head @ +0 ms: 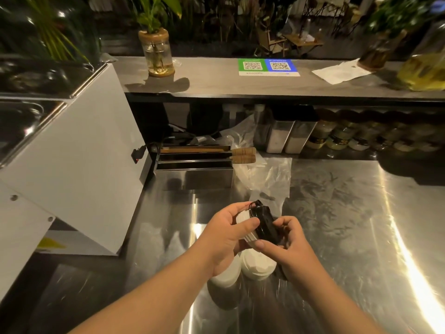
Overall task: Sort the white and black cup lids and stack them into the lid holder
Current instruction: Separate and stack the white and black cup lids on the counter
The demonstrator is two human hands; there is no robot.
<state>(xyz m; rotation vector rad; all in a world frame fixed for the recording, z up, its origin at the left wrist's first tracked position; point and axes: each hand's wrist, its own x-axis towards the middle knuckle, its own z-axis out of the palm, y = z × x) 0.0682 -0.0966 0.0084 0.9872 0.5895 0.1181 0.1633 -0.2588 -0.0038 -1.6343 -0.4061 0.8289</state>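
the left hand grips a mixed stack held on its side, white lids toward the palm and black lids outward, while the right hand pinches the black end. to split them cleanly, i judge the right hand should peel the black group off square, not twisted. more white lids sit on the steel counter just below; the lid holder can't be made out.

mixed lid stack between both hands' fingers
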